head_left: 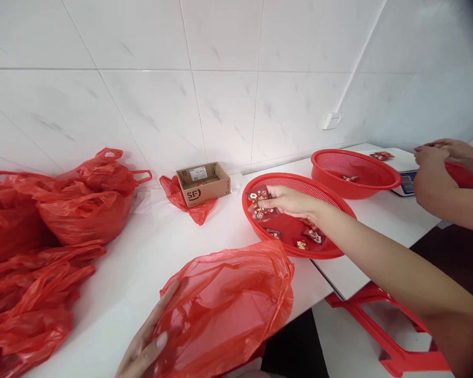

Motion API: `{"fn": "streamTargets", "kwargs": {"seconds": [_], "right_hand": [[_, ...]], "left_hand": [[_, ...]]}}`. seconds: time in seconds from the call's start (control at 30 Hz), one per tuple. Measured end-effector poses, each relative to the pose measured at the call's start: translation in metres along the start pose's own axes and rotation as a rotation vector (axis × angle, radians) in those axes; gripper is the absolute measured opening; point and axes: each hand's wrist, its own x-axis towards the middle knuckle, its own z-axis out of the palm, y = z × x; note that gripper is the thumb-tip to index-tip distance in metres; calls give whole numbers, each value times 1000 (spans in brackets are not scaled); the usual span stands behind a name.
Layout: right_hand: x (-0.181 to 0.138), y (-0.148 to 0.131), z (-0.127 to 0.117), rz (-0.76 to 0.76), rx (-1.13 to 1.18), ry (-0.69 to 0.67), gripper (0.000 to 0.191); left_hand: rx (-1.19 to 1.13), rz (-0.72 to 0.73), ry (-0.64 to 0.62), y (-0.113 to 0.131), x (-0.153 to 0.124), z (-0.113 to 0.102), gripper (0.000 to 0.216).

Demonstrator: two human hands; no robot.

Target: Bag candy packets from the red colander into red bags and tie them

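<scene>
My left hand [147, 336] rests at the near edge of the white table, its fingers on the rim of an open red plastic bag [228, 294] that it holds. My right hand [289, 202] reaches into the nearer red round basket [339, 252] and grips a few small red wrapped sweets [260, 205] above the basket's far left side. More red sweets [309, 236] lie loose on the basket's bottom.
A second red basket [355, 170] stands behind, beside a scale [405, 184]. Another person's hands [437, 168] work at the far right. Filled red bags [82, 205] pile at the left. A small cardboard box [203, 184] sits by the tiled wall. A red stool [382, 336] is below.
</scene>
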Motion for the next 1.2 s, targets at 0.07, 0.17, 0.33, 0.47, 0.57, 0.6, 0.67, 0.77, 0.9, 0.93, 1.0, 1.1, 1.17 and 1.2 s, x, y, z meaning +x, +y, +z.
{"fn": "streamTargets", "kwargs": {"seconds": [0.07,0.17,0.33,0.47,0.57,0.6,0.67,0.77,0.9,0.93,1.0,1.1,1.17,1.2], "right_hand": [[-16,-12,23,20,83,-87,30],[-34,-19,62,65,-37,-297,32],[-47,-6,102,84,-638,-351,45],[-43,-9,83,-76,-629,-124,33],[-29,-6,45,-172,-642,131,29],[-24,0,32,-151,-728,195,30],[-15,20,11,-6,-974,180,34],[-9,61,-3,253,-1183,-40,35],[-5,94,-1,303,-1201,-75,33],[-3,97,0,308,-1199,-67,32],[1,96,1,333,-1190,-41,30],[6,88,-3,375,-1160,36,31],[6,81,-9,385,-1114,93,33],[5,77,-13,383,-1096,115,33]], "left_hand": [[-19,3,-9,-1,4,1,71],[-32,2,-26,-4,7,2,74],[-37,27,-123,-8,5,1,70],[-30,36,-132,-11,1,-3,69],[-31,43,-142,-13,-1,-5,71],[-34,50,-150,-14,-1,-5,71],[-35,71,-172,-15,-1,-5,71],[-27,85,-199,-18,-2,-4,70],[-30,84,-207,-19,-1,-4,68],[-32,87,-207,-19,-1,-5,67],[-31,100,-200,-19,0,-5,66],[-23,110,-179,-18,-2,-6,67],[-27,102,-170,-17,-4,-7,69],[-32,97,-167,-17,-5,-7,70]]}}
